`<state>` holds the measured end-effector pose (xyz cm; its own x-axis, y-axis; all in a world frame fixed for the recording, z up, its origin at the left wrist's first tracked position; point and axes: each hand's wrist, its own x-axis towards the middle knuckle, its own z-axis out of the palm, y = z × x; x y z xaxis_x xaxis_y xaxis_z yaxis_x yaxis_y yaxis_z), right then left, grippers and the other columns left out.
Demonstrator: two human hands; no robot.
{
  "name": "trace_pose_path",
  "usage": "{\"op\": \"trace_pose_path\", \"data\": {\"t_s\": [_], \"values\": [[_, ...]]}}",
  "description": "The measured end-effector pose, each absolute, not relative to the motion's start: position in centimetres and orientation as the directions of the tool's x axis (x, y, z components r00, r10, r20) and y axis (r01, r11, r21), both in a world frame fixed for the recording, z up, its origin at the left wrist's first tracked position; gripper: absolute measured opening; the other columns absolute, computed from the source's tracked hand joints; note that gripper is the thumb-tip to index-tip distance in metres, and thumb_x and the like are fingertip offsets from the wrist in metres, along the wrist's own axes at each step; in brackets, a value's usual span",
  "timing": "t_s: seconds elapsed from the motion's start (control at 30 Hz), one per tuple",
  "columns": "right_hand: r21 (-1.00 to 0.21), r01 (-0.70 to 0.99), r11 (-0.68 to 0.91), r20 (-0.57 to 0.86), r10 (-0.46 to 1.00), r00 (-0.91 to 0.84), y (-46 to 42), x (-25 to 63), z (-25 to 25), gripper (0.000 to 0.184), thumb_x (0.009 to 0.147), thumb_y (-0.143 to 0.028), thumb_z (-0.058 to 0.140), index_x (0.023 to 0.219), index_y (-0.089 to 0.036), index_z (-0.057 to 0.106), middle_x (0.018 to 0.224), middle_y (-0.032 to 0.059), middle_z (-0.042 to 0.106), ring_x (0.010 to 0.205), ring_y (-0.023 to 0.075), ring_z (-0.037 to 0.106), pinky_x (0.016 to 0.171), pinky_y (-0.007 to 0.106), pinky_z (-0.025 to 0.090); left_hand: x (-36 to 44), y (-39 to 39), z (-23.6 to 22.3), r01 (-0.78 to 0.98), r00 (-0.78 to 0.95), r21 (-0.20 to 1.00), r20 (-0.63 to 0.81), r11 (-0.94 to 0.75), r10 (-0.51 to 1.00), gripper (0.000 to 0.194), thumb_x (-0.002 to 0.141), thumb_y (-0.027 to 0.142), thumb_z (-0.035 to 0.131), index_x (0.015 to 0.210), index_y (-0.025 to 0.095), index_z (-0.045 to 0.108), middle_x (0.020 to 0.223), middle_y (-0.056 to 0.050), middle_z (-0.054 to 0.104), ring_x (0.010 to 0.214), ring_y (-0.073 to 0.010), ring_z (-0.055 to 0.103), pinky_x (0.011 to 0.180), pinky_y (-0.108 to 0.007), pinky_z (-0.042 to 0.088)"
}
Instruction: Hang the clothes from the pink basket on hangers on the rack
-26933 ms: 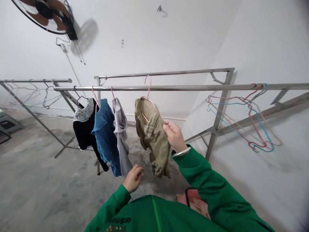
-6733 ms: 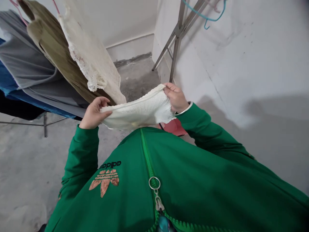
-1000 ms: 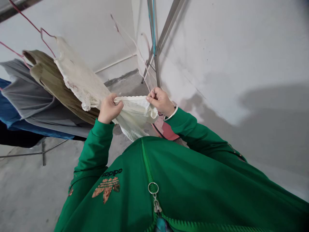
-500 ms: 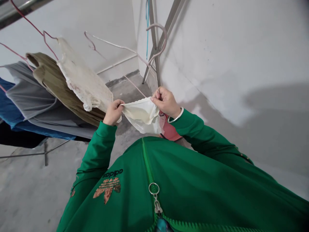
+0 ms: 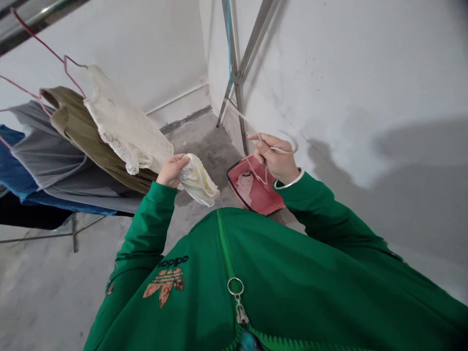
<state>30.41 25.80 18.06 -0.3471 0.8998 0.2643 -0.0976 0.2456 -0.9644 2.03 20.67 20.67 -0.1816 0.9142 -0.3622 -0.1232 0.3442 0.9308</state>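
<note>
Bunched in my left hand [image 5: 171,171] is a pair of white lace-trimmed underpants [image 5: 199,183], pinched at one end between thumb and fingers and drooping to the right. My right hand [image 5: 276,158] is closed around a pale wire clothes hanger [image 5: 244,118]. The hanger's hook curves out past the back of that hand, and its thin arms stretch forward and downward. Below the right hand a pink-red basin [image 5: 268,201] stands on the floor, with a light pink cloth [image 5: 244,187] inside.
To the left, a white lace garment [image 5: 126,119], an olive garment [image 5: 78,124], a grey one [image 5: 54,151] and a blue one [image 5: 29,183] hang from a metal rail [image 5: 44,22]. Crossed metal legs [image 5: 237,78] stand by the wall at the back.
My right hand has let go of the underpants' edge and moved right, now gripping the hanger. The stretched underpants have collapsed into the left hand. More of the basin shows.
</note>
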Motion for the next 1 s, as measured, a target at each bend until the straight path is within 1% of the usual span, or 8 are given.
{"op": "trace_pose_path", "data": {"t_s": [0.1, 0.27, 0.43, 0.5, 0.63, 0.7, 0.83, 1.0], "values": [[-0.983, -0.012, 0.183, 0.165, 0.854, -0.492, 25.0, 32.5, 19.2, 0.043, 0.087, -0.057, 0.058, 0.094, -0.015, 0.068, 0.047, -0.0056, 0.042, 0.044, 0.007, 0.036, 0.047, 0.025, 0.029, 1.2, 21.3, 20.3, -0.092, -0.263, 0.95, -0.313, 0.299, 0.913, 0.01, 0.064, 0.023, 0.07, 0.067, 0.015, 0.064, 0.051, 0.002, 0.06, 0.051, -0.0129, 0.059, 0.054, -0.023, 0.047], [-0.972, 0.219, 0.088, -0.086, 0.732, -0.676, 23.8, 34.4, 20.0, 0.046, 0.088, -0.055, 0.056, 0.097, -0.012, 0.07, 0.046, -0.0046, 0.046, 0.046, 0.0083, 0.042, 0.052, 0.026, 0.035, 0.1, 21.8, 19.9, -0.015, -0.324, 0.969, -0.236, 0.245, 0.916, 0.017, 0.063, 0.028, 0.072, 0.073, 0.016, 0.066, 0.054, 0.001, 0.062, 0.059, -0.0164, 0.063, 0.058, -0.025, 0.05], [-0.953, 0.292, 0.085, -0.138, 0.734, -0.665, 23.7, 32.4, 18.9, 0.044, 0.09, -0.052, 0.053, 0.097, -0.012, 0.07, 0.049, -0.0027, 0.051, 0.05, 0.0087, 0.047, 0.055, 0.024, 0.037, 1.3, 21.6, 20.0, 0.28, -0.245, 0.945, -0.097, 0.167, 0.965, 0.02, 0.074, 0.033, 0.061, 0.079, 0.015, 0.068, 0.065, -0.002, 0.066, 0.069, -0.0182, 0.063, 0.067, -0.028, 0.051], [-0.968, 0.246, 0.053, -0.13, 0.731, -0.67, 23.5, 30.9, 18.2, 0.042, 0.09, -0.05, 0.053, 0.096, -0.012, 0.068, 0.048, -0.0038, 0.049, 0.048, 0.0076, 0.044, 0.052, 0.023, 0.034, 2.5, 21.1, 20.1, 0.494, -0.145, 0.866, -0.005, 0.077, 0.989, 0.021, 0.08, 0.03, 0.055, 0.082, 0.015, 0.069, 0.074, -0.004, 0.069, 0.078, -0.0194, 0.064, 0.074, -0.029, 0.05], [-0.994, 0.101, 0.044, -0.035, 0.742, -0.67, 23.0, 27.6, 16.9, 0.04, 0.089, -0.051, 0.051, 0.089, -0.013, 0.065, 0.047, -0.0063, 0.046, 0.044, 0.0059, 0.038, 0.048, 0.021, 0.031, 5.2, 20.0, 19.6, 0.83, 0.033, 0.552, 0.094, -0.08, 0.995, 0.022, 0.085, 0.02, 0.045, 0.087, 0.016, 0.067, 0.085, -0.009, 0.069, 0.087, -0.0229, 0.063, 0.085, -0.034, 0.047], [-0.995, 0.055, 0.077, 0.019, 0.73, -0.684, 23.0, 26.5, 16.5, 0.04, 0.089, -0.051, 0.051, 0.082, -0.014, 0.063, 0.046, -0.0073, 0.044, 0.043, 0.0055, 0.038, 0.048, 0.02, 0.031, 6.0, 19.7, 19.3, 0.884, 0.085, 0.451, 0.107, -0.125, 0.991, 0.023, 0.086, 0.018, 0.043, 0.089, 0.017, 0.066, 0.087, -0.01, 0.068, 0.09, -0.0241, 0.062, 0.087, -0.035, 0.046], [-0.995, 0.026, 0.095, 0.054, 0.748, -0.662, 23.9, 25.8, 16.9, 0.035, 0.089, -0.047, 0.054, 0.08, -0.014, 0.062, 0.047, -0.0077, 0.044, 0.043, 0.0049, 0.038, 0.047, 0.02, 0.031, 6.4, 19.7, 19.6, 0.927, 0.088, 0.351, 0.143, -0.134, 0.986, 0.027, 0.089, 0.017, 0.04, 0.098, 0.017, 0.065, 0.091, -0.012, 0.066, 0.091, -0.0246, 0.06, 0.085, -0.036, 0.046], [-0.993, 0.017, 0.114, 0.07, 0.712, -0.698, 25.5, 25.7, 17.5, 0.032, 0.089, -0.044, 0.055, 0.078, -0.015, 0.062, 0.045, -0.0072, 0.044, 0.043, 0.0048, 0.038, 0.046, 0.019, 0.029, 6.0, 20.0, 20.9, 0.964, 0.149, 0.177, 0.262, -0.199, 0.953, 0.022, 0.089, 0.018, 0.045, 0.092, 0.02, 0.067, 0.102, -0.014, 0.064, 0.101, -0.028, 0.057, 0.088, -0.041, 0.042]]}}
